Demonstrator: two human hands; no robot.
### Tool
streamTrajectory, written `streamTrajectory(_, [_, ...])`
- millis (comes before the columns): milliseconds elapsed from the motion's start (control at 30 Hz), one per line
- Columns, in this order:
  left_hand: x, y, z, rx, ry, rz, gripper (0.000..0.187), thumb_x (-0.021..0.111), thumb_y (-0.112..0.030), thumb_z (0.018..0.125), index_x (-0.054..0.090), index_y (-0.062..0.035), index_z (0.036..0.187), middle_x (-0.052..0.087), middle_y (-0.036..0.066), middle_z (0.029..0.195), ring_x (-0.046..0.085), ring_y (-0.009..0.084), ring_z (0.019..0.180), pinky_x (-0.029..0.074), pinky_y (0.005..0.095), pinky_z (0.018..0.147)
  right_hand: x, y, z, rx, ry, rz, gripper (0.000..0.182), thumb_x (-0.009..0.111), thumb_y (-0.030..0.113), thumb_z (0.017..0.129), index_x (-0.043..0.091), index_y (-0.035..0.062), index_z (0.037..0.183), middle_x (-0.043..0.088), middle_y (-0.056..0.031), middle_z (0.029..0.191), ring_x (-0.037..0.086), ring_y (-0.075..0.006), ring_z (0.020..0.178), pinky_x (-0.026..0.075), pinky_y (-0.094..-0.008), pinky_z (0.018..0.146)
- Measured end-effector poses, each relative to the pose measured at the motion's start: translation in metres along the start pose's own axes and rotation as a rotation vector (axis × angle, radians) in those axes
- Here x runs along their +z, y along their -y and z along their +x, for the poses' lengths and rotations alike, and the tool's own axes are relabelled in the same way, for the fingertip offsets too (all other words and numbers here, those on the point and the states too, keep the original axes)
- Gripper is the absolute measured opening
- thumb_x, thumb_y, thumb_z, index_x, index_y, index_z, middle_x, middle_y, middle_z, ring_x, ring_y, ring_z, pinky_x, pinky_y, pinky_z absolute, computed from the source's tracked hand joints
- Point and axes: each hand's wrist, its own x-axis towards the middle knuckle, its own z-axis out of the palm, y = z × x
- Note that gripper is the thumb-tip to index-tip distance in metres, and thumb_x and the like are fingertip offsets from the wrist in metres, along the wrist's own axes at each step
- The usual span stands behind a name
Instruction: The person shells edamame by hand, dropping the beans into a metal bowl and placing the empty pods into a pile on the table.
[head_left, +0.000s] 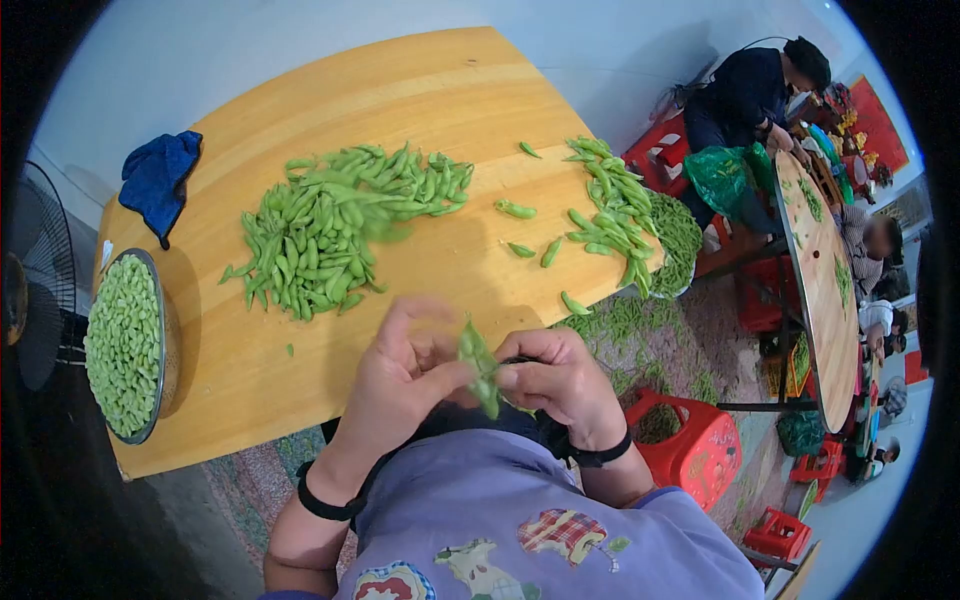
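Between my two hands, above the table's front edge, is a green pod (479,368). The thumb of my left hand (412,362) presses on the pod's left side, with the other fingers blurred. My right hand (548,375) pinches the pod from the right, and something dark shows under its fingers. Beyond my hands a large heap of green pods (320,235) lies on the wooden table (430,80). A smaller pile of pods (612,205) lies at the table's right end, with a few loose pods between. At the left end stands a metal bowl (165,350) full of shelled beans (122,345).
A blue cloth (160,180) lies at the table's far left corner, near a fan (35,270). On the right are a red stool (690,450), a container of empty pods (675,240), pods on the floor, and a second table (820,300) with several people around it.
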Motion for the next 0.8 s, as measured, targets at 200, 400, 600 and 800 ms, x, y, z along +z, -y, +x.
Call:
streamTrajectory(200, [-0.005,-0.008,0.006,0.249,0.046,0.98,0.031,0.063,-0.001,0.074,0.051,-0.0029,0.102,0.058,0.01,0.079,0.061,0.0157,0.067,0.049,0.0273,0.056,0.01,0.002,0.003,-0.305,-0.159,-0.735,0.014,0.061,0.01,0.077,0.057,-0.0041,0.076,0.056,-0.0111,0.061,0.054,-0.0187,0.053,0.042,-0.032,0.05])
streamTrajectory(400, [-0.006,-0.002,0.015,0.382,0.068,1.217,0.034,0.063,-0.001,0.07,0.052,-0.0033,0.101,0.058,0.015,0.079,0.06,0.0283,0.065,0.049,0.0332,0.057,0.019,0.009,0.007,-0.458,-0.22,-1.045,0.012,0.062,0.008,0.071,0.057,-0.0033,0.073,0.055,-0.0226,0.066,0.055,-0.0388,0.061,0.043,-0.0408,0.054])
streamTrajectory(600, [-0.015,0.009,0.029,0.218,0.006,1.044,0.026,0.062,-0.001,0.07,0.051,-0.002,0.094,0.059,0.013,0.075,0.061,0.0196,0.059,0.047,0.0297,0.052,0.011,0.002,0.025,-0.381,-0.286,-1.012,0.014,0.062,0.009,0.069,0.057,-0.0037,0.07,0.054,-0.0225,0.062,0.055,-0.0383,0.06,0.043,-0.0413,0.053])
streamTrajectory(800, [-0.023,0.007,0.052,0.319,-0.077,0.97,0.019,0.06,0.002,0.071,0.049,-0.0006,0.087,0.057,0.009,0.069,0.059,0.0134,0.054,0.046,0.0273,0.049,0.012,0.018,0.048,-0.356,-0.336,-1.111,0.017,0.061,0.013,0.07,0.059,-0.0036,0.072,0.055,-0.0229,0.063,0.056,-0.0383,0.062,0.044,-0.0409,0.054])
